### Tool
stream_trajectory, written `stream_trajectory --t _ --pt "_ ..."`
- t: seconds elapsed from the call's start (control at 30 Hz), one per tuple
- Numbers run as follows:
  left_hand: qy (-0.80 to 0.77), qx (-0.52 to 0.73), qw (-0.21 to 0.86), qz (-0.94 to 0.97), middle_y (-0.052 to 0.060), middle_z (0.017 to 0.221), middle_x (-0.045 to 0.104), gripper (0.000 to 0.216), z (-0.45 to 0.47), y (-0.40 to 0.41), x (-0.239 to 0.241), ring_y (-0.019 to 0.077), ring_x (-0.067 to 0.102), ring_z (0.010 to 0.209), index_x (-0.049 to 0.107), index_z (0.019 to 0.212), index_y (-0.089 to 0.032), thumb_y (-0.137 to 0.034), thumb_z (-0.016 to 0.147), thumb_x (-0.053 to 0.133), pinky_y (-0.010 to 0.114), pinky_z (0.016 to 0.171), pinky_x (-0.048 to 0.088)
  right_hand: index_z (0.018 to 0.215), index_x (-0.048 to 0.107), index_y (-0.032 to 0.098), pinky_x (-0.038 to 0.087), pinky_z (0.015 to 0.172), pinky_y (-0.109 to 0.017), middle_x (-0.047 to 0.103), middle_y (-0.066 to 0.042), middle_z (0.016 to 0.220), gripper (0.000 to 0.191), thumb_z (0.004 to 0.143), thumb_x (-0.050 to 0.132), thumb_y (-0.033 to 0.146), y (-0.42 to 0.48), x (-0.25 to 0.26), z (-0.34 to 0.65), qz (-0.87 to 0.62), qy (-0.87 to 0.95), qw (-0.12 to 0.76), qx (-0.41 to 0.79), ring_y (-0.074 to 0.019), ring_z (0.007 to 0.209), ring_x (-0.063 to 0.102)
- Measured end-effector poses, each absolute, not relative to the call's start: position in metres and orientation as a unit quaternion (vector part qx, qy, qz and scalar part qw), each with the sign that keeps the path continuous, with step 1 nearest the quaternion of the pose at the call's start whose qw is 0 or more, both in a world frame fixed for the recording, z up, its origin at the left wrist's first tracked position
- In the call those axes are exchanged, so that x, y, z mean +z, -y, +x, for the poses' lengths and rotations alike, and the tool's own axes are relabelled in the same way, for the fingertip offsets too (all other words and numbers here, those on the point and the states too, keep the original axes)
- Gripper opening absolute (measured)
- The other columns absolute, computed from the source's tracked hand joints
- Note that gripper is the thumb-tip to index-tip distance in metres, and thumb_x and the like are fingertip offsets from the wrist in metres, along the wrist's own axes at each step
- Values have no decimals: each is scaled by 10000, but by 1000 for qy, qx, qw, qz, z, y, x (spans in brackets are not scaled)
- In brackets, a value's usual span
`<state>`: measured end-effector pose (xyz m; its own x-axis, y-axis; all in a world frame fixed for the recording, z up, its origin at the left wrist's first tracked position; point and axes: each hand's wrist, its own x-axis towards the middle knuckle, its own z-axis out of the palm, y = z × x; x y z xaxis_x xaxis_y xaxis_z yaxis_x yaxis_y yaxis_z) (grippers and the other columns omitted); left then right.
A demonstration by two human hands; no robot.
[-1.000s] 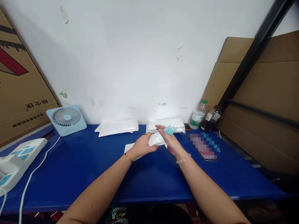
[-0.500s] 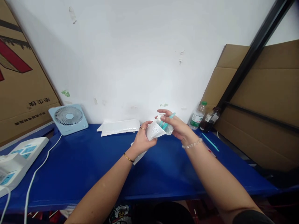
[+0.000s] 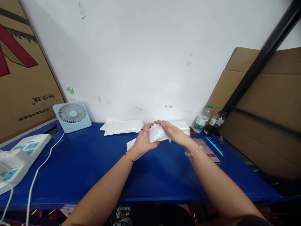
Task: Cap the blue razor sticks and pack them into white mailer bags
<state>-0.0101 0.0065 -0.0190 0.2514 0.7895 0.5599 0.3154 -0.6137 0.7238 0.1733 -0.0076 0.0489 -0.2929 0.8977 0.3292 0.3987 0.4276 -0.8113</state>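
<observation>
My left hand (image 3: 144, 139) is wrapped around a white bubble mailer (image 3: 157, 133), its thumb along the near side and fingers behind. Over the mailer's right end lies my right hand (image 3: 175, 133), closed around that end with the fingertips on top. A sliver of teal shows beneath my right palm; the rest of that item is hidden. Under my left wrist a white flap or sheet (image 3: 130, 144) sticks out; I cannot tell whether it belongs to the mailer.
Flat white mailers (image 3: 123, 127) lie by the wall, more (image 3: 180, 125) behind my right hand. A blue fan (image 3: 72, 116) and power strip (image 3: 25, 157) stand left. Rightward are a water bottle (image 3: 202, 119), a dark bottle (image 3: 214, 122), a phone (image 3: 209, 150) and a teal stick (image 3: 215, 146).
The teal item that stuck out of the mailer between my right fingers is now almost wholly covered. My right hand has come down over the mailer's end.
</observation>
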Motion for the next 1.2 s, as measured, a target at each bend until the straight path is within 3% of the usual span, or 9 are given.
stream_trajectory --t 0.1,0.17,0.3,0.43,0.57,0.8,0.97,1.1,1.2 --pt "-378 494 232 748 98 1260 475 774 -11 -9 -22 262 490 1137 397 1314 -218 -238 615 730 398 973 399 1396 372 312 433 959 -378 510 -64 1339 585 878 434 576 12 40 180 -470 701 432 317 -226 1176 520" --pt "-382 510 224 737 99 1274 471 775 -12 -10 -22 260 475 1163 379 1325 -215 -245 630 722 397 1001 377 1359 419 249 518 730 -323 626 -93 1132 632 822 537 561 14 39 186 -481 687 430 335 -207 891 644" --pt "-378 497 243 742 118 1359 420 891 -17 -10 -19 290 428 1229 333 1374 -210 -326 606 769 414 1037 344 895 650 149 437 507 -252 608 -18 609 387 814 551 514 19 50 192 -496 708 403 300 -143 511 563" --pt "-328 449 338 759 133 1405 409 1084 -24 -14 -19 318 396 1275 287 1422 -203 -395 512 843 420 1065 316 822 639 171 403 560 -239 590 1 626 331 863 500 469 25 76 193 -485 740 455 98 -143 599 546" --pt "-273 403 493 721 137 1270 551 925 -28 -19 -24 289 518 1165 377 1366 -186 -379 578 822 425 995 394 839 650 172 408 628 -249 641 -19 746 293 884 495 416 34 101 187 -448 767 459 22 -158 698 562" --pt "-182 364 646 646 100 1062 674 444 -14 -9 -31 213 615 985 630 1085 -139 -396 735 723 350 919 443 871 699 168 434 629 -272 667 -28 770 293 833 568 426 33 104 185 -465 737 486 67 -168 700 577" --pt "-220 377 745 504 50 869 685 354 -8 -10 -38 147 622 772 634 950 -139 -365 704 751 272 776 473 986 683 197 490 748 -338 668 -70 923 435 853 485 561 24 88 204 -404 718 531 198 -212 866 610" --pt "-211 332 803 447 13 718 627 311 -14 -11 -37 113 566 600 624 944 -143 -326 710 716 257 652 466 1182 608 258 413 978 -393 577 -77 1241 521 733 679 511 30 71 206 -326 795 471 198 -267 1172 506" --pt "-164 265 829 465 -15 625 554 280 -18 -7 -34 70 467 444 639 952 -145 -365 781 610 294 639 473 1110 654 232 432 956 -385 645 -70 1129 381 787 647 434 33 59 201 -344 813 410 231 -261 1089 568"
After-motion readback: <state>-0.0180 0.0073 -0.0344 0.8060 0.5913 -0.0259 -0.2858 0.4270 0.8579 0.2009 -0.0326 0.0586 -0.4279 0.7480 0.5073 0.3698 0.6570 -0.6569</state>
